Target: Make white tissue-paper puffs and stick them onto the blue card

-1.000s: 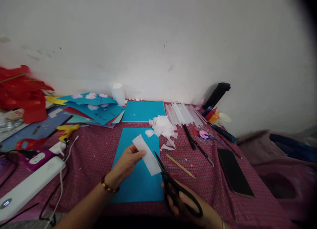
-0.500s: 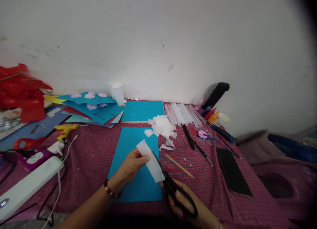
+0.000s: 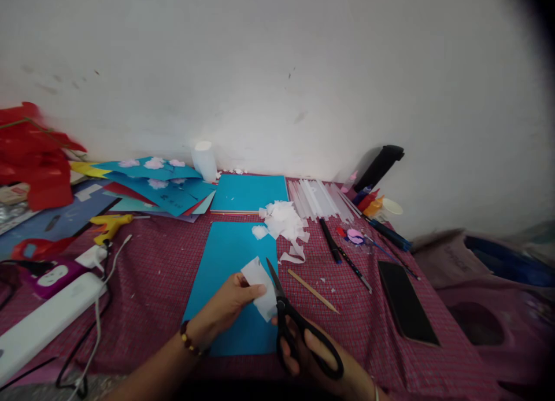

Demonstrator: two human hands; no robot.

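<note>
Between the thumb and fingers of my left hand (image 3: 236, 297) is a strip of white paper (image 3: 265, 304), held tilted over a blue sheet (image 3: 229, 245). My right hand (image 3: 312, 346) is closed through the handles of black scissors (image 3: 281, 300). Their blades point up and away, right beside the paper's right edge; whether they touch it I cannot tell. Just beyond, a heap of white paper scraps (image 3: 284, 219) lies partly on the blue sheet's far right corner. A pointed wooden stick (image 3: 313, 291) rests to the right of the scissors.
A stack of blue sheets (image 3: 250, 193) lies at the back, with flower-decorated cards (image 3: 169, 196) to its left. Farther left are a yellow glue gun (image 3: 108, 225) and a white power strip (image 3: 52, 326) with cables. Glue sticks (image 3: 318, 199), pens and a black phone (image 3: 407, 303) lie right.
The white paper has turned and now shows a shorter face. The scissors have swung more upright and shifted slightly left, with their blades in fuller view. The camera view has turned a little.
</note>
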